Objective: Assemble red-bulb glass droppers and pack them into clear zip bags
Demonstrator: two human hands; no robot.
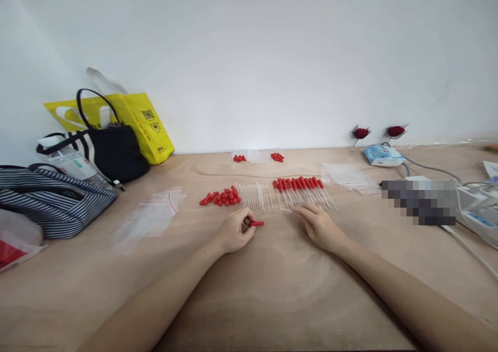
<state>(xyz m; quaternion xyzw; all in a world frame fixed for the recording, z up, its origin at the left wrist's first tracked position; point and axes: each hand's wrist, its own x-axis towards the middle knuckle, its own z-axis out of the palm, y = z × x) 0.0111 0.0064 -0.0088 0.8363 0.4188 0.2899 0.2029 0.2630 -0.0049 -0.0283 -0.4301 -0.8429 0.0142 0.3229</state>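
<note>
Head view: red bulb (258,223) is pinched in curled left hand (235,231); clear tube (287,210) is held by nearly closed right hand (322,228); loose bulbs (226,197) are heaped beyond left.

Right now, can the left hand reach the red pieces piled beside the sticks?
Likely yes: the red pile lies just beyond the left hand, nothing visible between, though that hand holds a red piece.

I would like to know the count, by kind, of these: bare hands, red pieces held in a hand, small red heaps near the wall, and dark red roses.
Left hand and right hand: 2
Red piece in the left hand: 1
Small red heaps near the wall: 2
Dark red roses: 2
Total: 7
</note>
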